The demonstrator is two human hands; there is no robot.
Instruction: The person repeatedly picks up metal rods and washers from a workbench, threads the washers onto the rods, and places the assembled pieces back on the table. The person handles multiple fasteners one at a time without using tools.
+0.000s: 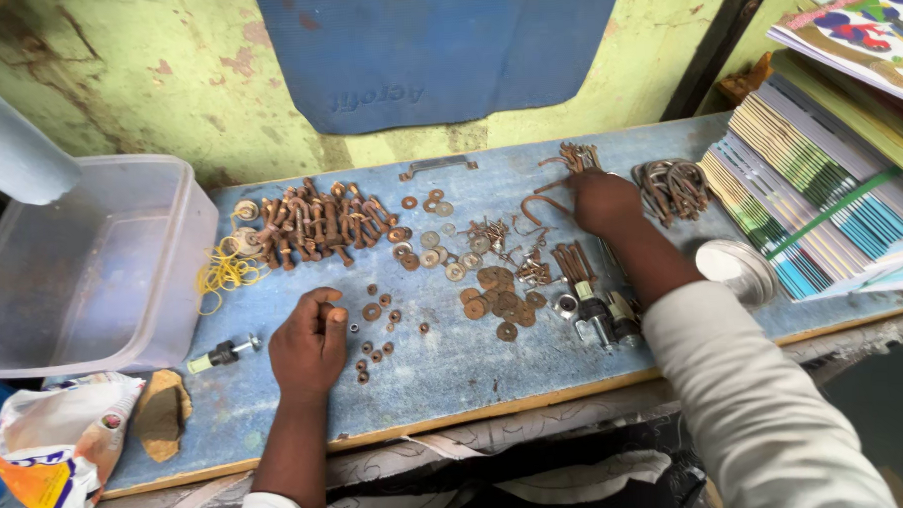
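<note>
- Left hand rests knuckles-up on the blue board, fingers curled into a loose fist; thumb and fingertips pinch together at the top, whether on a small washer I cannot tell.
- Small rusty washers lie scattered just beside that hand, to its right.
- Right hand reaches to the far side of the board, fingers bent down and closed over rusty hooked pieces; what exactly it grips is hidden under the hand.
- Bundle of thin rusty nails lies touching the right hand's fingertips, at the board's back edge.
- Heap of rusty bolts sits at the far left of the board, yellow rubber bands beside it.
- Larger rusty washers are piled near the middle, between the two hands.
- Rusty U-shaped clamps lie right of the right hand.
- Clear plastic tub stands off the board's left end.
- Stacked notebooks occupy the right end, a round metal lid just before them.
</note>
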